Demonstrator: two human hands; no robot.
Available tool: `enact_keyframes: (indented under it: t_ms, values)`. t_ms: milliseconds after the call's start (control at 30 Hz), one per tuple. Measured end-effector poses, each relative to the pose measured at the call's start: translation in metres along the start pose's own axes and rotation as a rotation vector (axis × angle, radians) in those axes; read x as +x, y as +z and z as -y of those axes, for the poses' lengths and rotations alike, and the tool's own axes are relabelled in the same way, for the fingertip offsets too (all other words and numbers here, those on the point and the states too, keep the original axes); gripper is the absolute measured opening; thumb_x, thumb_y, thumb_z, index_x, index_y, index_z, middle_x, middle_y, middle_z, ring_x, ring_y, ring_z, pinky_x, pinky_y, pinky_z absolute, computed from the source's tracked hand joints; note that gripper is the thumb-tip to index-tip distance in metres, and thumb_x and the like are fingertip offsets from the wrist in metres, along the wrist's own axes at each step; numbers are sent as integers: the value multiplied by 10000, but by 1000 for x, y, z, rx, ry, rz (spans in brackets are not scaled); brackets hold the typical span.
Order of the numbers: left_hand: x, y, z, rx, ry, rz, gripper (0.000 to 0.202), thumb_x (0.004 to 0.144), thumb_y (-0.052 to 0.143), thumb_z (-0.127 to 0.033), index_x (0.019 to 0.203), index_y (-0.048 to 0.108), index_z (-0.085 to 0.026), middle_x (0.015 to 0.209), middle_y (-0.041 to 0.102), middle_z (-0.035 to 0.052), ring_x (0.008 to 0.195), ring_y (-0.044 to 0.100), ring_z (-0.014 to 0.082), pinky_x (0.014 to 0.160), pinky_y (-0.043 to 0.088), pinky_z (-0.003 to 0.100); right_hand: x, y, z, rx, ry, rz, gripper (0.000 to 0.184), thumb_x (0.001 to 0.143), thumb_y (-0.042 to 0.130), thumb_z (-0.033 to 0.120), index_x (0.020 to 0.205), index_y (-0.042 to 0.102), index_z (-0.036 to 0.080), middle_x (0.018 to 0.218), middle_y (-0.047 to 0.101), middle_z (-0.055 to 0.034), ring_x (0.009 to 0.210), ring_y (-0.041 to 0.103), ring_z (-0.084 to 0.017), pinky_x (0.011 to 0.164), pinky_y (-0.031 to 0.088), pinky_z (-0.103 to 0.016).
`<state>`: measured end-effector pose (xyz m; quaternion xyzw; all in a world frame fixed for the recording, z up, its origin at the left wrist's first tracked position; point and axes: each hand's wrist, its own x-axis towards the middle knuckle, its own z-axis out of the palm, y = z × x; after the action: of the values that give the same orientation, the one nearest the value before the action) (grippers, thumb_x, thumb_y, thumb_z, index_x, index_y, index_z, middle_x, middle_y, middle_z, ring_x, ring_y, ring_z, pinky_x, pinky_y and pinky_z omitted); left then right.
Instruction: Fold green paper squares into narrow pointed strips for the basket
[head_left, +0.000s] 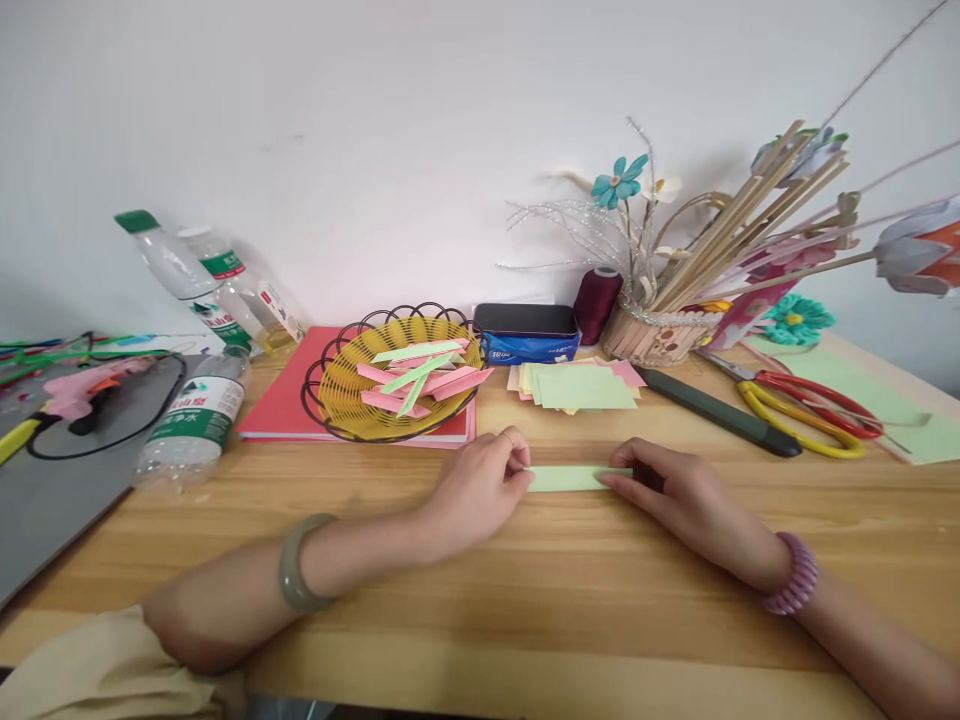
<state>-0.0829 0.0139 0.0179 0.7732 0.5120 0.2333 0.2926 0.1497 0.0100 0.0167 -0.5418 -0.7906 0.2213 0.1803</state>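
Note:
A narrow light green paper strip (pixel 564 479) lies level over the wooden table, stretched between my two hands. My left hand (pixel 484 490) pinches its left end between thumb and fingers. At the other end my right hand (pixel 671 490) grips it with thumb below and forefinger above. Just behind the strip is a loose stack of green, yellow and pink paper pieces (pixel 577 386). Beyond my left hand, a yellow woven basket (pixel 345 385) with a dark looped rim holds several folded pink and green paper strips (pixel 420 375).
Plastic bottles (pixel 195 420) and a pink glue gun (pixel 94 385) are at the left. Red paper (pixel 281 390) lies under the basket. Behind stand a blue box (pixel 529 345), maroon thread (pixel 598 305) and a stick-filled holder (pixel 652 335). A dark green cutter (pixel 720 412) and scissors (pixel 802 420) lie right.

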Motion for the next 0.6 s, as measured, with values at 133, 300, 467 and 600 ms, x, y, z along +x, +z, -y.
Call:
enact_keyframes:
  t_ms: [133, 300, 467, 600]
  values:
    - [-6, -3, 0, 34, 29, -4, 82, 739, 550, -107, 732, 546, -188, 742, 581, -13, 714, 551, 132, 663, 416, 237, -2, 5, 0, 8, 14, 2, 223, 824, 475, 439, 784, 516, 223, 632, 556, 17, 558, 506, -140, 530, 384, -262]
    - [-4, -3, 0, 129, 141, -16, 116, 759, 543, -95, 728, 603, -189, 709, 610, -12, 742, 539, 151, 662, 410, 250, -1, 7, -3, -1, 39, 7, 197, 820, 478, 415, 812, 534, 226, 650, 574, 7, 561, 530, -147, 529, 397, -267]
    - [0, -5, -1, 180, 75, 30, 127, 734, 542, -83, 730, 611, -189, 729, 614, -15, 729, 545, 144, 652, 419, 244, 1, 5, -1, -64, 57, -3, 187, 821, 467, 398, 799, 532, 224, 663, 601, -7, 564, 552, -155, 509, 392, -265]
    - [0, -6, 0, 174, 80, 34, 128, 735, 547, -73, 738, 609, -186, 722, 608, -17, 728, 544, 143, 643, 413, 239, 4, 4, 2, -74, 63, 7, 188, 818, 476, 392, 759, 538, 224, 662, 608, -6, 560, 555, -153, 499, 386, -258]
